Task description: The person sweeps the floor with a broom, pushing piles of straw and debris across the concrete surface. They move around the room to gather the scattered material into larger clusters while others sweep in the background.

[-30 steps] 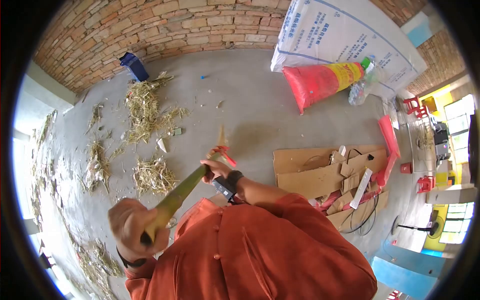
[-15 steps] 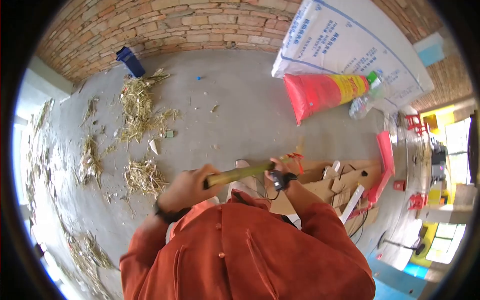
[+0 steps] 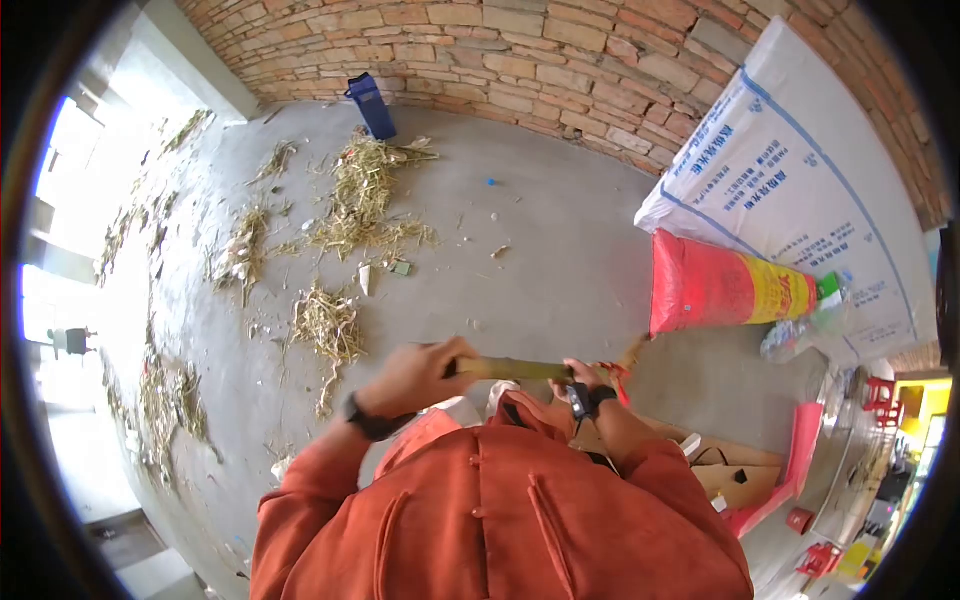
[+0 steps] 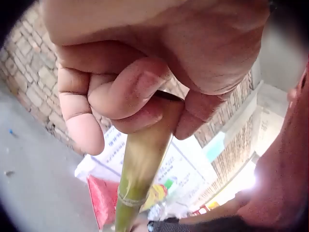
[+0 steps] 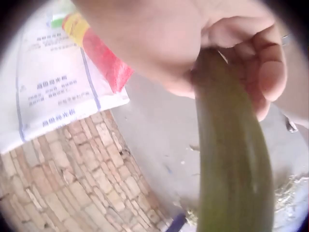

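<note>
A green-yellow bamboo pole (image 3: 515,369) lies nearly level across the front of the person's body in the head view. The left hand (image 3: 415,378) pinches its hollow near end; in the left wrist view the fingertips (image 4: 145,113) sit right at the open rim. Further along, the right hand (image 3: 585,378) grips the pole, its fingers curled round the bamboo (image 5: 231,145) in the right wrist view. Beyond that hand, red strips (image 3: 620,375) hang from the pole and a blurred tan part (image 3: 632,350) continues from it.
Several straw piles (image 3: 355,195) and scraps lie on the grey floor to the left. A blue bin (image 3: 372,105) stands by the brick wall (image 3: 560,60). At right are a red sack (image 3: 700,285), a wrapped white panel (image 3: 800,190) and flattened cardboard (image 3: 740,475).
The pole has swung from slanting up from the lower left to nearly level, both hands moving rightward on it. The head view has turned left, shifting the room to the right.
</note>
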A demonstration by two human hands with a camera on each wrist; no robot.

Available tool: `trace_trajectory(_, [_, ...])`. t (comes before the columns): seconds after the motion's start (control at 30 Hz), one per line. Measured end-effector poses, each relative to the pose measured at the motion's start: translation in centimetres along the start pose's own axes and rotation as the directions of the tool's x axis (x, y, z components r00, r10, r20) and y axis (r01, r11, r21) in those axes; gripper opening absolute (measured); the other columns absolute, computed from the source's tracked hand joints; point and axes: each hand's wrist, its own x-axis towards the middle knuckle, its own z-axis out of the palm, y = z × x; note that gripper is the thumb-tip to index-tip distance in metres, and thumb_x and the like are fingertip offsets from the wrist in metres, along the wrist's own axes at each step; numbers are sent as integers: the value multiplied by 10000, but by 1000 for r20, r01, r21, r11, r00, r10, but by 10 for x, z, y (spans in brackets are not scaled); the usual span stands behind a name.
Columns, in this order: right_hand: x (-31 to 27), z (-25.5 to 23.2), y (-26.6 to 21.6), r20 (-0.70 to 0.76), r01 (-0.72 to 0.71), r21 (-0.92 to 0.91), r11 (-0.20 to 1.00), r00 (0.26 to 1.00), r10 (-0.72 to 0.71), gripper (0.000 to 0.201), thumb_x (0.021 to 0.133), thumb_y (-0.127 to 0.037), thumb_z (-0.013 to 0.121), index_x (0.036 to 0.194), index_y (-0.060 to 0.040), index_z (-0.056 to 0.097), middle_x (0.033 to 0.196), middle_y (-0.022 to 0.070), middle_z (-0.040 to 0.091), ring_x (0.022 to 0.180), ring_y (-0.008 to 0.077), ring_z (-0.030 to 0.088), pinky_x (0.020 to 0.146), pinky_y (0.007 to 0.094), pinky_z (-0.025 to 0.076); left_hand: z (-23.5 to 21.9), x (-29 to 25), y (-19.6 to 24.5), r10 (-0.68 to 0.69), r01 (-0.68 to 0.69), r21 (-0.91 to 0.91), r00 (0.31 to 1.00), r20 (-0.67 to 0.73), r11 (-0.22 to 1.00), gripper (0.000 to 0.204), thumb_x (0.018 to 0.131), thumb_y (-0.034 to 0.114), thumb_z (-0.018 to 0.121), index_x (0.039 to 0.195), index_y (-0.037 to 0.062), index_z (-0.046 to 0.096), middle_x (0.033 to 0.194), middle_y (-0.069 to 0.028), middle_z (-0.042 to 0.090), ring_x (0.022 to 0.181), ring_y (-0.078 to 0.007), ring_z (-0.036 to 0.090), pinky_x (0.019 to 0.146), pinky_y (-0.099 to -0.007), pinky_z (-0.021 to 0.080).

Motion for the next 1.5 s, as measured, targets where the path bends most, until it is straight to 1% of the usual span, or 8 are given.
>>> trace_trajectory(0.17, [19,138,19,-18,98,-526,845,992,-126,433,870,-412,438,807,8,528,645,132,569,498,222,549,465,319,454,-57,-45,60,114,-35,233,934,-338,972,200,648,134,676,802,79,559,567,-47,544,472,-223,543,461,-307,433])
trace_trajectory(0.23, [75,143,15,286,122,-552,825,957,50,430,861,-416,439,745,-11,527,585,122,557,445,219,532,442,317,436,-63,-54,79,189,-101,269,927,-323,958,232,608,134,687,789,76,555,541,-34,525,449,-205,526,453,-293,425])
trace_trajectory(0.5, [50,212,34,195,225,-464,857,969,-149,310,841,-345,525,697,-71,506,530,57,505,378,196,510,347,291,401,-69,-76,79,379,-231,371,835,-399,900,299,518,123,676,789,70,562,519,-20,511,418,-192,498,458,-302,419])
trace_trajectory(0.7, [20,126,-48,137,279,-698,660,956,-259,375,861,-353,434,699,-31,535,550,102,548,399,192,500,388,294,415,-28,-50,37,-146,123,-97,948,-284,988,258,686,136,660,915,47,580,708,-86,597,610,-244,576,576,-331,456])
trace_trajectory(0.9, [11,86,-69,-355,204,-348,915,874,-330,388,875,-288,311,701,-3,508,604,138,557,492,213,521,450,295,433,95,43,-57,-216,228,-154,972,89,961,298,842,294,551,1061,110,468,762,-136,617,690,-321,608,586,-385,462])
trace_trajectory(0.93, [11,77,-76,-116,140,-520,843,966,-232,268,869,-227,404,809,16,499,724,152,572,552,225,542,484,313,472,96,48,-60,-231,240,-159,970,73,958,298,842,294,551,1061,110,468,762,-136,617,690,-321,608,586,-385,462])
trace_trajectory(1.23, [55,139,-64,-240,-106,-500,860,971,-20,388,899,-316,420,923,65,492,785,170,570,600,228,558,526,314,508,21,-8,-60,-290,246,-180,913,-287,952,280,813,303,588,997,105,515,694,-132,600,600,-330,585,528,-386,447])
trace_trajectory(1.5, [126,236,21,-154,-211,-830,517,976,151,412,885,-405,454,910,0,521,711,128,591,578,220,588,500,332,501,-51,-107,-1,-386,355,-185,659,-646,916,213,714,184,675,866,74,575,634,-92,585,548,-264,585,501,-314,456])
